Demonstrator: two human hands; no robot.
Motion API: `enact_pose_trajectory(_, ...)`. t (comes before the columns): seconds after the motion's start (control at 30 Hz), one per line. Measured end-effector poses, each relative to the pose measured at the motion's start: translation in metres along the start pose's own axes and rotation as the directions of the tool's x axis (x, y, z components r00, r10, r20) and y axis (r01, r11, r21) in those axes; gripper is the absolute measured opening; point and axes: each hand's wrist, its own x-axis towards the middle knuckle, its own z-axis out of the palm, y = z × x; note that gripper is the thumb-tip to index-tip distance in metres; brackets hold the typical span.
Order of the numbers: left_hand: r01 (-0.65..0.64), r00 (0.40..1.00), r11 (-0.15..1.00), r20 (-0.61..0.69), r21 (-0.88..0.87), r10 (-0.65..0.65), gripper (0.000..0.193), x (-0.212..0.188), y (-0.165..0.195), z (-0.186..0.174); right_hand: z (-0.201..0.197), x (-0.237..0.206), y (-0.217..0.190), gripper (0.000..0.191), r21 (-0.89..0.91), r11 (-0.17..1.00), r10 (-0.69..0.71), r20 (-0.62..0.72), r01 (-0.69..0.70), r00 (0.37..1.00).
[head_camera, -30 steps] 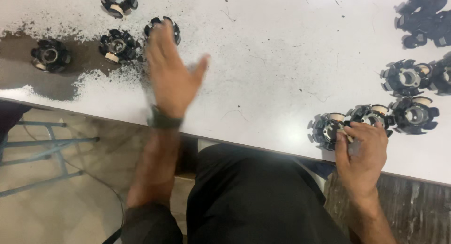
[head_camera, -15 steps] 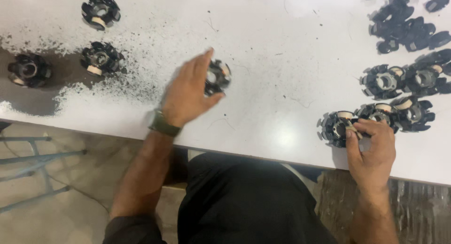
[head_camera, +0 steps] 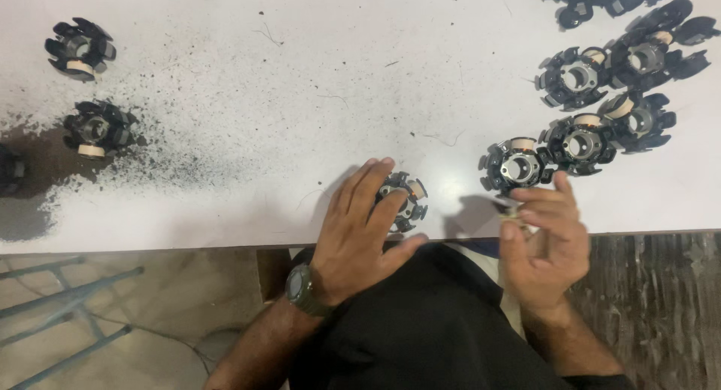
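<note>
One stator core lies on the table near its front edge, two cores far left, a cluster right

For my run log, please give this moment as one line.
left hand: rests on black stator core near table edge | right hand: pinches small part, unclear | other cores: right side

Both hands bare, forearms uncovered. The left wrist carries a dark round watch on a dark strap. Black clothing covers the torso and lap.
</note>
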Motion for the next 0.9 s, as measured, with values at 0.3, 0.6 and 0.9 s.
enact_pose_trajectory(0.3, 0.128, 0.992, 0.989, 0.017, -0.077, -0.127, 0.015, 0.012, -0.011, 0.011, 0.055, -0.001, -0.031, 0.020, -0.300, 0.954, 0.088, 0.279, 0.000, 0.956)
enact_pose_trajectory(0.6, 0.143, 0.980, 0.985, -0.128, -0.094, -0.154, 0.019, -0.005, -0.004, 0.022, 0.055, 0.000, -0.027, 0.026, -0.328, 0.940, 0.019, 0.316, 0.091, 0.949)
enact_pose_trajectory(0.9, 0.117, 0.987, 0.988, -0.099, -0.098, -0.127, 0.017, 0.002, -0.002, 0.019, 0.054, 0.010, -0.031, 0.023, -0.329, 0.943, 0.082, 0.376, 0.050, 0.923)
